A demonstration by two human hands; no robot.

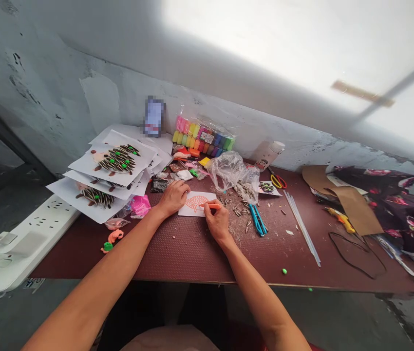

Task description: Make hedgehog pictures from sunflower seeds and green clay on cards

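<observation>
A small white sheet of paper (182,209) lies on the table in front of me, bearing an orange drawing (196,202) with a rounded, patterned body. My left hand (174,197) rests flat at the sheet's upper left edge, holding nothing. An orange marker (213,206) is gripped in my right hand (217,220), its tip at the drawing's right side. Striped sunflower seeds (241,210) lie scattered just right of the sheet, near a blue utility knife (257,220).
Stacked cards with seed hedgehogs (115,163) and a power strip (20,243) stand left. Behind are clay packs (203,139), a clear plastic bag (227,168), a phone (154,116) and a bottle (270,155). Rightward lie scissors (278,180), glue sticks (302,229) and a yellow glue gun (341,220).
</observation>
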